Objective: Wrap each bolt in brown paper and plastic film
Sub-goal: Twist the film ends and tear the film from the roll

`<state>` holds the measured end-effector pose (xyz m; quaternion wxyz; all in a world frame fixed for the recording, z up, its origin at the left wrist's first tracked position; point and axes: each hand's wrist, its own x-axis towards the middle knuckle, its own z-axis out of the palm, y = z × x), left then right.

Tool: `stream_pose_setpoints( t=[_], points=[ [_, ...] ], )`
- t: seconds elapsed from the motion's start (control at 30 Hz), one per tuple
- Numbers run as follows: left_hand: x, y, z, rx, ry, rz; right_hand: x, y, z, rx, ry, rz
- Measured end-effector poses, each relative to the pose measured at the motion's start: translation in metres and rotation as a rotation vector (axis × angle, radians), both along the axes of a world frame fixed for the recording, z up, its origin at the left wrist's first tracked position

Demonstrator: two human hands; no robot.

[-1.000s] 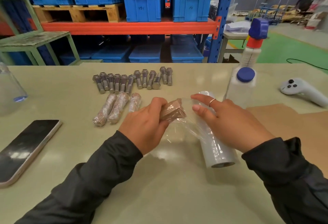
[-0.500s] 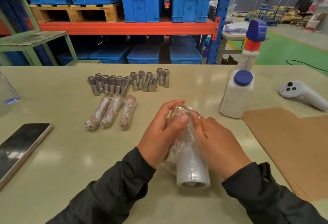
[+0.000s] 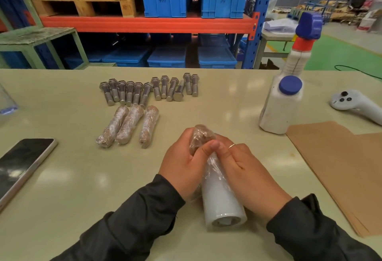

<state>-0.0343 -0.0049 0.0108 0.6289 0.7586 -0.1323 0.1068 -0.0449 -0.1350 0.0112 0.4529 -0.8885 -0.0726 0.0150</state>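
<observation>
A paper-wrapped bolt [image 3: 200, 135] covered in clear film stands between my two hands near the table's middle. My left hand [image 3: 186, 163] grips it from the left, thumb pressed across the film. From the right, my right hand [image 3: 246, 169] holds the same bundle, a ring on one finger. The white film roll [image 3: 222, 205] lies just below them, its film running up to the bolt. Three finished wrapped bolts [image 3: 129, 125] lie side by side to the left. Behind them sits a row of several bare steel bolts [image 3: 148, 89].
Brown paper sheets [image 3: 339, 163] lie at the right edge. A white bottle with a blue cap [image 3: 282, 105] stands behind them, a white controller [image 3: 355, 103] further right. A phone [image 3: 20, 163] lies at the left, a clear container [image 3: 7, 103] beyond it.
The hands came together around the bolt and drew the film over it. The bundle now stands more upright, and the roll has shifted left under my hands.
</observation>
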Motion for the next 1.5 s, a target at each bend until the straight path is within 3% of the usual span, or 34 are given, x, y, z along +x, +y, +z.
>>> stream_pose_setpoints(
  t=[0.1,0.27,0.47,0.57,0.63,0.73,0.8,0.9,1.1,1.23,1.5],
  points=[
    [0.002,0.006,0.004,0.011,-0.02,0.055,-0.002,0.002,0.003,0.189,0.122,0.016],
    [0.003,0.01,0.012,-0.161,0.069,0.019,-0.006,0.003,0.01,0.462,0.287,0.03],
    [0.007,0.013,0.015,-0.409,0.211,-0.048,-0.012,0.009,0.012,0.614,0.249,0.061],
    [0.01,0.015,0.011,-0.492,0.314,-0.013,-0.009,0.008,0.008,0.407,0.095,0.014],
    [0.012,0.016,0.008,-0.552,0.415,-0.018,-0.008,0.005,0.009,0.145,-0.102,-0.027],
    [0.011,0.014,0.01,-0.675,0.539,-0.176,-0.008,0.002,0.01,-0.273,-0.358,-0.057],
    [0.01,0.01,0.011,-0.736,0.546,-0.321,-0.01,0.004,0.011,-0.404,-0.411,-0.064],
    [0.009,0.007,0.012,-0.748,0.504,-0.351,-0.012,0.008,0.011,-0.457,-0.447,-0.083],
    [0.009,0.008,0.011,-0.607,0.419,-0.158,-0.02,0.015,0.011,-0.532,-0.494,-0.181],
    [0.011,0.011,0.006,-0.49,0.457,-0.071,-0.02,0.02,0.008,-0.54,-0.525,-0.224],
    [0.005,0.0,0.002,-0.689,0.507,-0.182,-0.02,0.023,0.001,-0.566,-0.563,-0.311]
  ],
)
